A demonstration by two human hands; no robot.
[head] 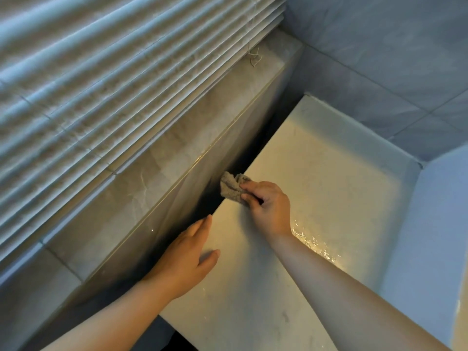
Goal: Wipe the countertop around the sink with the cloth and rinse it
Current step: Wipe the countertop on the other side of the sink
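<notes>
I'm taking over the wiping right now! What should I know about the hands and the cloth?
Right hand grips the grey cloth, bunched at the back edge of the countertop, by the wall.
Left hand is open, fingers straight, at that same edge.
Done: a wet patch glistens beside the right forearm.
Left: finish wiping; no sink in view, so rinsing looks undone.

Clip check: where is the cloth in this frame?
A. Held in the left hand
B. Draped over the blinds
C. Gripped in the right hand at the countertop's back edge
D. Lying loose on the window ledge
C: the right hand grips the bunched cloth where the countertop meets the tiled ledge, while the left hand lies flat and holds nothing.
</notes>
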